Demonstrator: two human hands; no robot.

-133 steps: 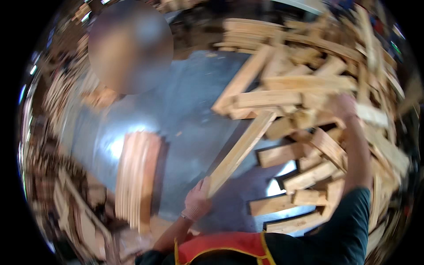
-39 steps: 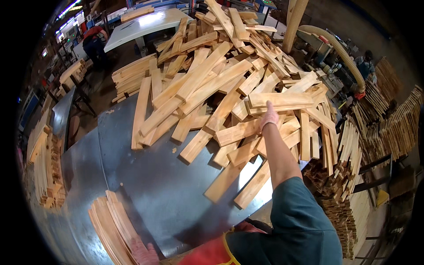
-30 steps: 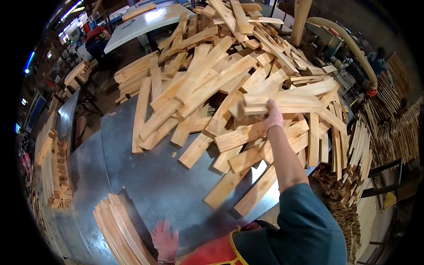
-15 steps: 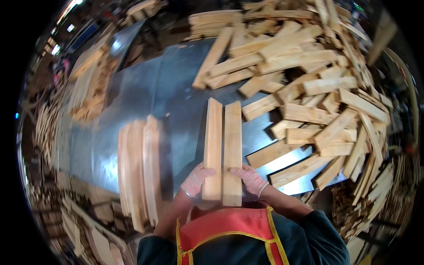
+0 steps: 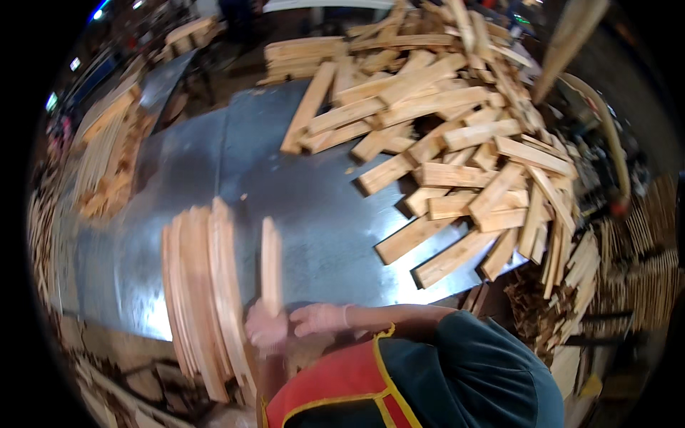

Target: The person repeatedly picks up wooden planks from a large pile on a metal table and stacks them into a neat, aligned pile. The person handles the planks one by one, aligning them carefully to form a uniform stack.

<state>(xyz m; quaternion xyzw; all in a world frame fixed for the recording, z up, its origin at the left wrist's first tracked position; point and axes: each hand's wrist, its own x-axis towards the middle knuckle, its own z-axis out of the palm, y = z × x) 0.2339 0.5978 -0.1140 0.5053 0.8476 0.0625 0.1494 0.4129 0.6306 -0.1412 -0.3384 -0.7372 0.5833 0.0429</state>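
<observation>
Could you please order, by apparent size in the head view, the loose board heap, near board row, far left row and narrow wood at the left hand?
Loose board heap
Near board row
Far left row
Narrow wood at the left hand
The rows' true order is unsure: nearness differs.

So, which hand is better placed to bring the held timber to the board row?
Probably the left hand: it grips the near end of the timber and is closer to the row of boards. The right hand lies farther right, apparently not gripping it.
</observation>
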